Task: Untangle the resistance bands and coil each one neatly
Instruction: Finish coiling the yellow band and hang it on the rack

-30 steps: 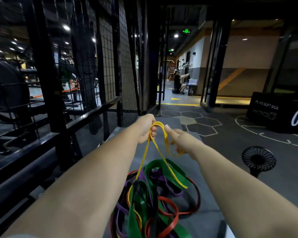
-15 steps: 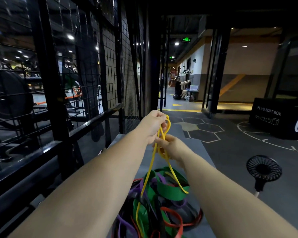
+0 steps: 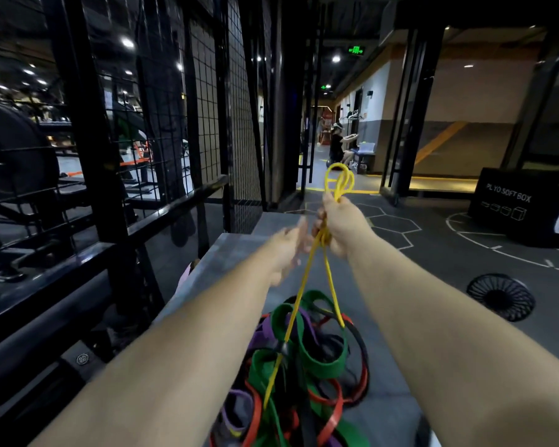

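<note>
A thin yellow resistance band rises from a tangled pile of green, purple, red and black bands on a grey bench top. My right hand grips the yellow band, and a few gathered loops stick up above its fist. Two yellow strands run taut from that hand down into the pile. My left hand is beside the strands just left of the right hand, blurred, fingers loosely spread, holding nothing I can make out.
A black wire-mesh cage and rack line the left side. A small black fan stands on the floor at right, and a black plyo soft box beyond it. A person sits far down the corridor.
The yellow loops passed from my left hand to my right hand, which lifted them higher. My left hand let go and dropped lower. The band is pulled further out of the pile.
</note>
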{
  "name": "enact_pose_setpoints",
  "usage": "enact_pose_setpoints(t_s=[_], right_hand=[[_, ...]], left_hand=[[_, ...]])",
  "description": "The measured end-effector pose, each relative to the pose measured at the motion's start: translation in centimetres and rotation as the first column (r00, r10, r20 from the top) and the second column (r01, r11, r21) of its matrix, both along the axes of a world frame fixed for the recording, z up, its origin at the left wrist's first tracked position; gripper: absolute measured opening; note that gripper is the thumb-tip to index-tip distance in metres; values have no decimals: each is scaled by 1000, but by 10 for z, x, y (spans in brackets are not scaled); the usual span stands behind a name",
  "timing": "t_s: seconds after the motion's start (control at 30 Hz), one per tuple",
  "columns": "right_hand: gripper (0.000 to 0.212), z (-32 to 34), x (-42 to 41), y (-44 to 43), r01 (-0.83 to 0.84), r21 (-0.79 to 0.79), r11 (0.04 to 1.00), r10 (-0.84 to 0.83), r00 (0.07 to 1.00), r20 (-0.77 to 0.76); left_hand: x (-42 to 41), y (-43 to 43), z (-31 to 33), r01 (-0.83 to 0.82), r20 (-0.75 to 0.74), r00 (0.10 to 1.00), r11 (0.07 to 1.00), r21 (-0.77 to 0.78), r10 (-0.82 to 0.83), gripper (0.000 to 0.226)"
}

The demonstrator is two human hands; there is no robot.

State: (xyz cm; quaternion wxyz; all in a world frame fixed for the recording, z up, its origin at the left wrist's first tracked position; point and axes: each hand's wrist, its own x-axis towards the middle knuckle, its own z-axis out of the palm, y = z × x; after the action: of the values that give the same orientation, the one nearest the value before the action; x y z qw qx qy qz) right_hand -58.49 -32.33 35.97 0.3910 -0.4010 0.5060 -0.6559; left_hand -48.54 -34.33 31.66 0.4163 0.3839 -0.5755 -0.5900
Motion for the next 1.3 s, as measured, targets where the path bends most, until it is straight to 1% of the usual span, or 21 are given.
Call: enact_pose_setpoints(t_s=[0.07,0.13,0.17,0.27,0.3,0.4,0.53,0.57,0.6,0.67,0.7,0.77,0.87,0.93,1.0,1.03,1.1,1.13,1.2,1.27,1.3], right_hand=[[25,16,1,-2,-32,-32,999,35,995,88],[25,31,4,-1,-60,-65,996,68,990,122],[25,38,4,1,-63,-75,995,71,990,118],[25,54,-2,4,-16,-108,994,28,993,112],[24,57,-7,4,10,-120,993,5,993,122],[22,64,-24,2,87,-134,987,-67,987,144],[23,68,-38,7,175,-134,975,-164,982,88],[24,67,-40,9,195,-135,972,-189,981,54],[23,66,-42,11,211,-137,968,-213,977,1],[22,59,-48,11,223,-115,968,-240,958,-155],[22,55,-51,10,212,-72,975,-223,942,-250],[25,45,-54,10,148,52,988,-115,906,-407],[37,28,-49,12,44,190,981,64,848,-526],[41,19,-41,15,-33,224,974,150,836,-527],[38,14,-33,17,-154,243,958,252,858,-448],[35,13,-29,17,-186,250,950,279,866,-416],[33,15,-23,16,-183,261,948,280,869,-407],[33,16,-21,15,-175,264,949,275,870,-410],[23,20,-16,13,-182,252,950,277,864,-420],[15,22,-11,11,-191,237,952,279,862,-424],[12,22,-9,9,-192,229,954,275,863,-424]], left_hand=[[-6,9,-26,111,48,993,994,22,-112,49],[-11,16,-42,167,18,986,986,11,-167,59],[-12,19,-46,169,-14,986,986,-3,-169,62],[-15,20,-51,103,-96,990,993,-60,-108,61],[-15,18,-52,90,-87,991,993,-82,-97,59],[-13,14,-62,103,49,994,985,-139,-97,55],[-6,15,-70,257,163,960,947,-193,-228,48],[-4,14,-68,267,164,957,945,-187,-238,46],[-2,10,-65,241,144,965,955,-173,-217,45],[-1,-1,-53,123,97,989,984,-133,-110,43],[-1,-8,-44,60,86,995,993,-100,-52,43],[1,-17,-23,-44,45,998,997,-60,47,41],[2,-24,10,-148,-34,989,986,-77,146,37],[-1,-24,34,-138,-42,990,985,-103,134,36],[-6,-20,57,-100,-30,995,989,-110,97,38],[-8,-18,68,-82,-28,996,990,-116,79,38],[-8,-17,87,-44,-12,999,985,-168,42,38],[-9,-16,95,-19,17,1000,977,-211,23,36],[-12,-15,108,39,109,994,952,-303,-6,34],[-15,-16,113,57,174,985,932,-358,7,30],[-15,-16,113,46,179,984,930,-364,22,24]])
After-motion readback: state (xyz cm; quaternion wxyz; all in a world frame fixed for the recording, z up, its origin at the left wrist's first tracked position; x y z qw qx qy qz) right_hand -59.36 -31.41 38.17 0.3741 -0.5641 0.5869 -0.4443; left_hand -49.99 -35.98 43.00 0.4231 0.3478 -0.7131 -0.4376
